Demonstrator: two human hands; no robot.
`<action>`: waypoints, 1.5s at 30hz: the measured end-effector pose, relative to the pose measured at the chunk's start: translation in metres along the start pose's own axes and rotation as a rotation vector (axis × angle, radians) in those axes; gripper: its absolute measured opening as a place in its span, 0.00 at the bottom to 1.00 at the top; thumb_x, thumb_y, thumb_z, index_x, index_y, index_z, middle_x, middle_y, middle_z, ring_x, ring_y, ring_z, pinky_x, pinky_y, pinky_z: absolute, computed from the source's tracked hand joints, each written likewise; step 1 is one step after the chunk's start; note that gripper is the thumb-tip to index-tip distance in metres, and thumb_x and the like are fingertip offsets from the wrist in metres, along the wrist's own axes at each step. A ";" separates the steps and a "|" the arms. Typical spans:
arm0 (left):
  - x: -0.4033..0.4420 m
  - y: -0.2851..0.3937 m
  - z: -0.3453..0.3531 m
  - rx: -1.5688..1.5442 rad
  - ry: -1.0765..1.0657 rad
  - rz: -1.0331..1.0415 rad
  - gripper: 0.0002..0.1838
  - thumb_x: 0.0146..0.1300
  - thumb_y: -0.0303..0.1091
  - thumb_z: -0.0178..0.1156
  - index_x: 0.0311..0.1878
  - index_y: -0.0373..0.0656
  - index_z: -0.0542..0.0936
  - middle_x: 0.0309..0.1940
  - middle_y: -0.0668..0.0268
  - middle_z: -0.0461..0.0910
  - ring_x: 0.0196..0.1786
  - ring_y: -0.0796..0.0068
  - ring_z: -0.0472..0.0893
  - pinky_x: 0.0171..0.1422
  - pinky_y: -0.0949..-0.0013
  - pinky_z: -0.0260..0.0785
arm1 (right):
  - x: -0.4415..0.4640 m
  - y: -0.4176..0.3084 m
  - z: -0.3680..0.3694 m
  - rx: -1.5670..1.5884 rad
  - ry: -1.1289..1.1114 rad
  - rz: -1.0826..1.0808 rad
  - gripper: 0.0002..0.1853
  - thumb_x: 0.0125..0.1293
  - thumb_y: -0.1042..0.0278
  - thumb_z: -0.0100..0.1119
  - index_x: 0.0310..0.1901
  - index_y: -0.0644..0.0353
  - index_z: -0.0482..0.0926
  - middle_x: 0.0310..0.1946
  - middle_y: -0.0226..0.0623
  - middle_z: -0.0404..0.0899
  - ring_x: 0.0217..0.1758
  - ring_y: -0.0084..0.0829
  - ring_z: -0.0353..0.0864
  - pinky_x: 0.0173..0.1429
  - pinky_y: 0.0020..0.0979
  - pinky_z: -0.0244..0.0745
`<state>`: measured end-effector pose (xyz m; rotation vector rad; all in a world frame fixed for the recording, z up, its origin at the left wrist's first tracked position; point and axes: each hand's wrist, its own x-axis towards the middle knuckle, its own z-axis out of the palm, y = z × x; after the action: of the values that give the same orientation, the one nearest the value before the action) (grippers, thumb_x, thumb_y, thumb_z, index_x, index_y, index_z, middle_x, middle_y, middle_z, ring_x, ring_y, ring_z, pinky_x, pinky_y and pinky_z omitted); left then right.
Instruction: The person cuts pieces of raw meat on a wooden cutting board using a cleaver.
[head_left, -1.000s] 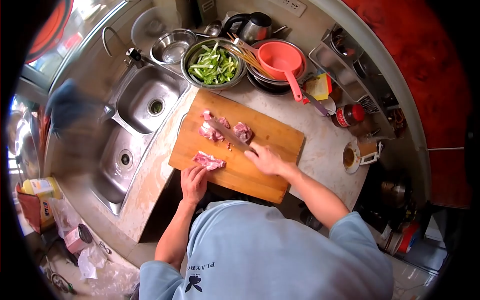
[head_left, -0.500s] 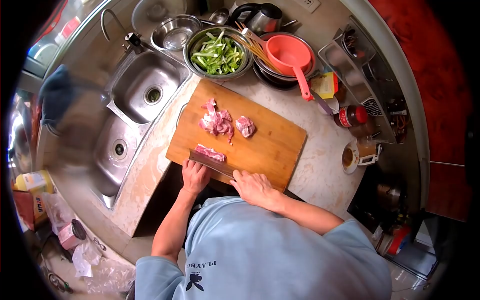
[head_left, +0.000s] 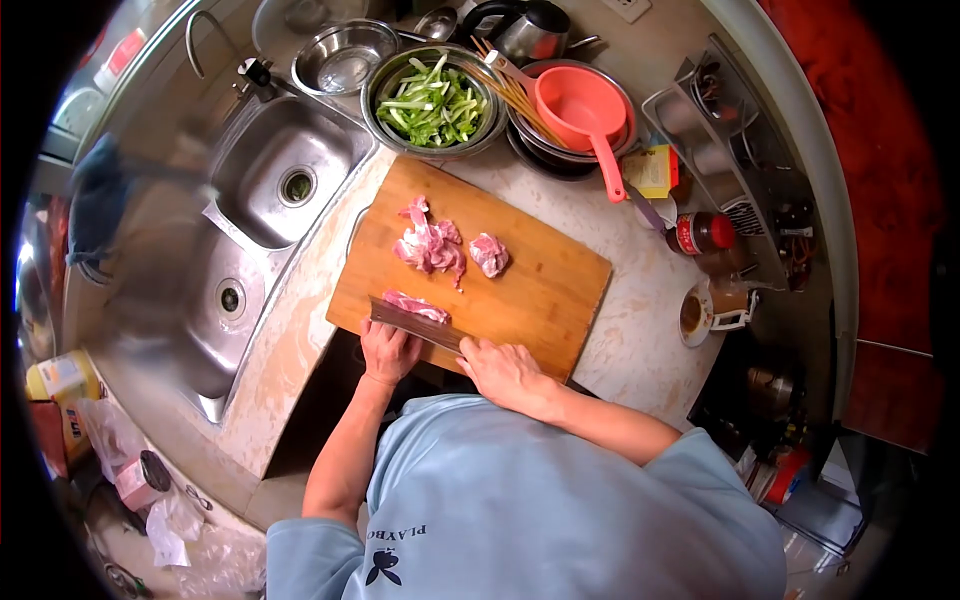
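My right hand (head_left: 500,368) is closed around the handle end of a kitchen knife (head_left: 415,322). Its long dark blade slants across the near left part of a wooden cutting board (head_left: 530,290). A strip of raw meat (head_left: 417,306) lies along the far side of the blade. My left hand (head_left: 390,350) is at the board's near edge, its fingers gathered against the near side of the blade; what they grip is hidden. Farther up the board sit a loose pile of raw meat pieces (head_left: 430,243) and a smaller lump of meat (head_left: 489,255).
A double steel sink (head_left: 290,150) is on the left. Behind the board stand a bowl of cut green vegetables (head_left: 435,105), a steel basin (head_left: 345,57) and a pink strainer (head_left: 575,105). At right are a red-lidded jar (head_left: 705,233) and a cup (head_left: 695,312).
The whole view has shifted slightly. Both hands and the knife stay in nearly the same place over the board, and the meat pieces look unmoved.
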<state>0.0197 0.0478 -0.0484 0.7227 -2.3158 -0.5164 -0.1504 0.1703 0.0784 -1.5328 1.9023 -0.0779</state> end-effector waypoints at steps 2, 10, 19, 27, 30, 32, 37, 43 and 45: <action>0.001 0.001 0.001 0.018 0.020 0.021 0.17 0.41 0.30 0.72 0.38 0.46 0.83 0.42 0.63 0.82 0.49 0.58 0.80 0.56 0.55 0.65 | -0.012 0.005 -0.002 -0.016 0.018 0.002 0.14 0.76 0.55 0.50 0.44 0.59 0.69 0.31 0.52 0.80 0.29 0.57 0.83 0.33 0.55 0.76; 0.003 0.001 0.003 0.017 0.018 0.004 0.18 0.41 0.30 0.72 0.40 0.43 0.83 0.44 0.59 0.83 0.54 0.55 0.80 0.58 0.54 0.64 | 0.016 0.000 0.014 -0.030 0.046 -0.014 0.14 0.75 0.55 0.50 0.46 0.58 0.69 0.32 0.51 0.80 0.29 0.56 0.83 0.32 0.54 0.77; -0.001 -0.002 0.003 -0.002 -0.011 -0.001 0.16 0.41 0.31 0.71 0.37 0.43 0.84 0.41 0.61 0.83 0.49 0.57 0.81 0.55 0.57 0.64 | -0.004 0.021 0.005 -0.076 -0.006 0.015 0.13 0.75 0.56 0.50 0.45 0.59 0.69 0.32 0.50 0.81 0.32 0.56 0.83 0.33 0.54 0.78; 0.006 -0.001 0.000 0.026 0.000 0.017 0.16 0.41 0.30 0.69 0.38 0.44 0.84 0.42 0.62 0.82 0.48 0.59 0.80 0.51 0.59 0.65 | 0.021 0.024 -0.005 -0.035 -0.033 -0.075 0.15 0.75 0.55 0.49 0.46 0.60 0.69 0.34 0.50 0.83 0.35 0.55 0.84 0.37 0.56 0.78; 0.001 -0.003 0.000 0.072 -0.022 0.012 0.16 0.41 0.30 0.69 0.38 0.45 0.84 0.42 0.62 0.82 0.48 0.59 0.80 0.50 0.59 0.66 | 0.013 0.040 0.006 -0.072 -0.049 -0.033 0.14 0.75 0.54 0.50 0.47 0.58 0.70 0.34 0.49 0.84 0.35 0.57 0.84 0.36 0.55 0.78; -0.004 -0.006 0.002 0.009 -0.075 0.001 0.16 0.42 0.31 0.70 0.39 0.45 0.83 0.43 0.63 0.82 0.48 0.59 0.80 0.48 0.58 0.66 | 0.043 0.026 0.011 0.010 -0.016 -0.112 0.14 0.75 0.54 0.50 0.48 0.57 0.70 0.32 0.49 0.84 0.34 0.58 0.84 0.36 0.56 0.77; 0.009 0.001 -0.010 -0.014 -0.086 0.049 0.16 0.47 0.27 0.70 0.42 0.47 0.83 0.43 0.66 0.82 0.47 0.63 0.81 0.45 0.61 0.66 | 0.083 0.013 0.001 0.048 -0.008 -0.146 0.19 0.74 0.49 0.50 0.51 0.58 0.70 0.29 0.55 0.82 0.36 0.60 0.82 0.37 0.56 0.76; 0.007 0.000 -0.020 0.019 -0.100 0.111 0.19 0.48 0.26 0.70 0.46 0.47 0.82 0.43 0.67 0.82 0.47 0.64 0.81 0.48 0.61 0.67 | 0.088 0.066 -0.045 0.191 0.078 -0.163 0.20 0.74 0.46 0.49 0.51 0.56 0.73 0.36 0.58 0.82 0.43 0.63 0.80 0.48 0.58 0.74; 0.002 0.000 -0.026 0.036 -0.113 0.113 0.19 0.48 0.26 0.70 0.46 0.47 0.82 0.43 0.66 0.82 0.47 0.64 0.81 0.49 0.61 0.68 | 0.083 0.063 -0.059 0.192 0.165 -0.135 0.20 0.74 0.46 0.49 0.51 0.56 0.73 0.37 0.58 0.82 0.44 0.62 0.80 0.49 0.58 0.74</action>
<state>0.0359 0.0426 -0.0289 0.5891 -2.4599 -0.4765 -0.2407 0.0949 0.0570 -1.5608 1.8542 -0.4466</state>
